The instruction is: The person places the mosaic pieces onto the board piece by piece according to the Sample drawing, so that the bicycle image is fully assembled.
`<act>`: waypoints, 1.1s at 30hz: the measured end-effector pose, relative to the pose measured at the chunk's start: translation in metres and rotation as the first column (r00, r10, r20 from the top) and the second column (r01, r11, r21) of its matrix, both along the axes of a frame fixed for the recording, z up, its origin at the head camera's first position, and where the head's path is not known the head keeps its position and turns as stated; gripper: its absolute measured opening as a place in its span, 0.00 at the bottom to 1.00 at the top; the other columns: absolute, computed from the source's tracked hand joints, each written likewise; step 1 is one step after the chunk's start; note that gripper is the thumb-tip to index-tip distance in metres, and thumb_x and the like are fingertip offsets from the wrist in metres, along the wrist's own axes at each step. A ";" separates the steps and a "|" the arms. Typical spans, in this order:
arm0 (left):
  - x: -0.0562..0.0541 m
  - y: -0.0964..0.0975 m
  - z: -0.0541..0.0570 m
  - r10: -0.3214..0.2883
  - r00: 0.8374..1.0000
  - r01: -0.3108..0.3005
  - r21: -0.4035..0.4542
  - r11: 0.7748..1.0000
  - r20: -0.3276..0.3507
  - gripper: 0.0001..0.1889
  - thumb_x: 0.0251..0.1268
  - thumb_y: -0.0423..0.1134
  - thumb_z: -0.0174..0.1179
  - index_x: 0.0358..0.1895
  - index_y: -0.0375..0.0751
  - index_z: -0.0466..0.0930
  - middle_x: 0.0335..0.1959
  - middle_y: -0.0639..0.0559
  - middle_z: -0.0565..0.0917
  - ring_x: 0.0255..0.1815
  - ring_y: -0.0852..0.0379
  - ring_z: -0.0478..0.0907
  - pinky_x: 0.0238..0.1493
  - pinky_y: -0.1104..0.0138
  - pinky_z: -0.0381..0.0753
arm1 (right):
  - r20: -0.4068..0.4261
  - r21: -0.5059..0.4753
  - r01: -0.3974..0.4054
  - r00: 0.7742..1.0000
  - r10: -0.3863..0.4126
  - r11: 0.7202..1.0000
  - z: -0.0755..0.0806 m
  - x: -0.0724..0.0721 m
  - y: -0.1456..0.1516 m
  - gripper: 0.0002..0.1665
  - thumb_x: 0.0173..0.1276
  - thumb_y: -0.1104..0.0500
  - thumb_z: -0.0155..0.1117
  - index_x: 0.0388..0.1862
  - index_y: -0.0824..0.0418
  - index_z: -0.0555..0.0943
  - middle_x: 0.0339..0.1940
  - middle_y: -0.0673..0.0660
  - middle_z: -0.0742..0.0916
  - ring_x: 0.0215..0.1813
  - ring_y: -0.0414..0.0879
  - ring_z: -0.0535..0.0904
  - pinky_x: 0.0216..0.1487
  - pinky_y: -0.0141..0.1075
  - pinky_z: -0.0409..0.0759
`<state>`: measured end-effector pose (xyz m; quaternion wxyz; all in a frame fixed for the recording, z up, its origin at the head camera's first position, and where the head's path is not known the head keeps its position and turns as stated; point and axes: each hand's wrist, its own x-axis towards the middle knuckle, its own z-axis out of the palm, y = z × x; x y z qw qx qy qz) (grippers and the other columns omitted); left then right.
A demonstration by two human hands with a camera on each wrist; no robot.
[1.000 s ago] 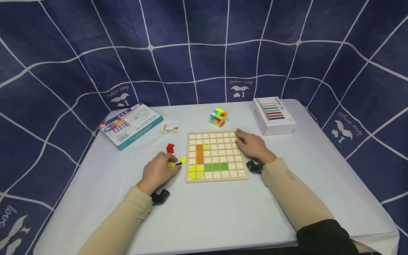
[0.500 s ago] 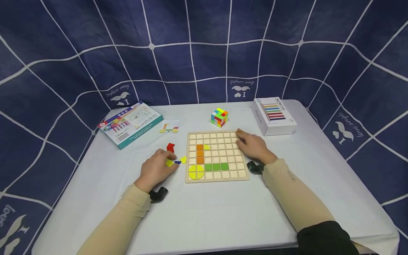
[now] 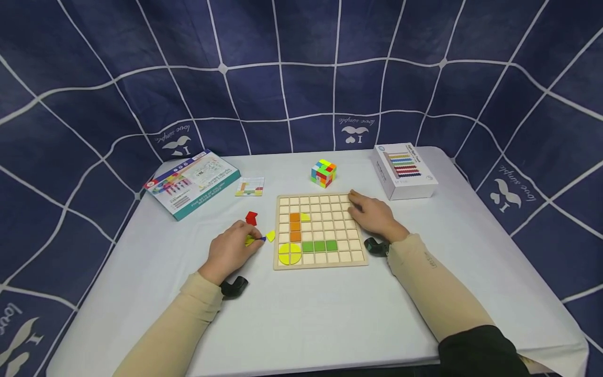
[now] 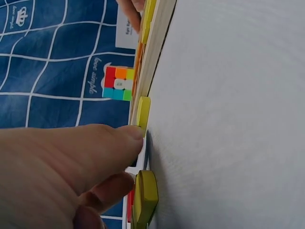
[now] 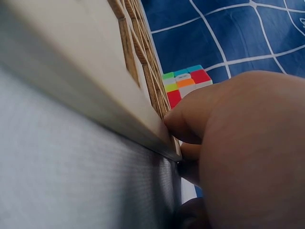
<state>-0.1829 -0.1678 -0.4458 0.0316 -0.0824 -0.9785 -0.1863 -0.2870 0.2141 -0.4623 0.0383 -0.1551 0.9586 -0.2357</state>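
Observation:
A wooden grid board (image 3: 332,264) carries orange squares (image 3: 294,226), green squares (image 3: 320,246), a yellow disc made of quarter pieces (image 3: 289,254) and a single yellow quarter piece (image 3: 305,217). My left hand (image 3: 231,250), left of the board, pinches a small blue tile (image 3: 263,239) between thumb and finger; most of the tile is hidden. Yellow pieces (image 4: 145,195) lie under and beside its fingers, and one yellow quarter (image 3: 270,236) sits between hand and board. My right hand (image 3: 374,215) grips the board's right rim near its far corner.
Red tiles (image 3: 252,218) lie beyond the left hand. A small pattern card (image 3: 250,187) and a flat teal-edged box (image 3: 194,183) are at the back left. Behind the board stands a puzzle cube (image 3: 323,173), with a white box (image 3: 405,173) to its right.
My left hand has drawn slightly back to the left, then closed its fingertips on the blue tile, which now shows less. The right hand and board have stayed in place.

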 end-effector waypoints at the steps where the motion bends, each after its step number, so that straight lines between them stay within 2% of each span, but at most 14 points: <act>1: 0.000 0.000 0.000 -0.003 1.000 0.003 0.001 1.000 -0.006 0.10 0.63 0.47 0.73 0.42 0.49 0.88 0.41 0.53 0.83 0.36 0.54 0.79 0.31 0.62 0.75 | 0.000 -0.002 0.000 1.000 0.000 1.000 0.000 0.000 0.000 0.35 0.80 0.46 0.52 0.80 0.58 0.66 0.82 0.57 0.67 0.80 0.61 0.64 0.75 0.58 0.65; 6: -0.002 0.000 0.000 -0.014 0.999 0.014 0.011 1.000 -0.039 0.10 0.63 0.47 0.73 0.43 0.51 0.87 0.38 0.55 0.85 0.35 0.55 0.79 0.32 0.63 0.75 | -0.001 -0.012 0.004 1.000 -0.004 1.000 0.001 0.000 -0.001 0.35 0.80 0.46 0.52 0.80 0.58 0.66 0.82 0.57 0.67 0.80 0.61 0.64 0.75 0.58 0.65; 13: 0.003 0.006 0.000 -0.025 0.998 0.028 0.058 0.998 -0.052 0.10 0.65 0.48 0.71 0.46 0.52 0.87 0.43 0.56 0.87 0.39 0.55 0.79 0.37 0.60 0.78 | -0.002 -0.001 0.000 1.000 0.000 1.000 0.000 0.000 -0.001 0.35 0.80 0.46 0.52 0.80 0.58 0.66 0.82 0.57 0.67 0.79 0.61 0.65 0.75 0.58 0.65; 17: 0.011 0.018 0.002 -0.074 0.992 0.086 0.116 0.989 -0.106 0.10 0.64 0.48 0.72 0.45 0.51 0.87 0.42 0.58 0.87 0.39 0.56 0.80 0.39 0.60 0.79 | -0.009 -0.001 -0.001 1.000 0.001 1.000 0.000 -0.001 -0.002 0.35 0.79 0.46 0.52 0.80 0.58 0.66 0.82 0.56 0.67 0.79 0.61 0.65 0.74 0.58 0.66; 21: 0.020 0.034 0.004 -0.154 0.972 0.182 0.155 0.971 -0.178 0.08 0.62 0.45 0.74 0.43 0.54 0.88 0.39 0.62 0.87 0.41 0.60 0.82 0.41 0.62 0.80 | -0.010 -0.003 -0.006 1.000 0.006 1.000 0.000 -0.001 -0.002 0.34 0.80 0.46 0.52 0.79 0.58 0.66 0.81 0.57 0.67 0.79 0.61 0.65 0.75 0.58 0.65; 25: 0.026 0.049 0.006 -0.259 0.942 0.291 0.138 0.947 -0.213 0.07 0.62 0.45 0.74 0.42 0.56 0.89 0.38 0.65 0.86 0.37 0.64 0.82 0.36 0.68 0.79 | -0.005 -0.003 -0.005 1.000 0.005 1.000 0.002 0.000 -0.002 0.34 0.80 0.46 0.52 0.79 0.58 0.66 0.81 0.57 0.67 0.79 0.61 0.65 0.75 0.58 0.65; 28: 0.028 0.060 0.008 -0.332 0.921 0.357 0.102 0.928 -0.202 0.07 0.62 0.45 0.74 0.42 0.55 0.89 0.38 0.65 0.86 0.34 0.65 0.81 0.33 0.70 0.77 | -0.004 -0.003 0.002 1.000 -0.002 1.000 0.003 0.001 -0.001 0.34 0.80 0.46 0.52 0.79 0.58 0.66 0.82 0.57 0.67 0.79 0.61 0.65 0.74 0.59 0.65; 33: 0.027 0.080 0.011 -0.410 0.901 0.417 0.021 0.909 -0.139 0.06 0.65 0.49 0.72 0.42 0.56 0.89 0.38 0.64 0.86 0.36 0.65 0.82 0.33 0.70 0.76 | -0.005 -0.007 0.004 1.000 -0.004 1.000 0.000 0.001 0.000 0.34 0.80 0.46 0.52 0.79 0.58 0.66 0.82 0.57 0.67 0.79 0.61 0.65 0.74 0.59 0.65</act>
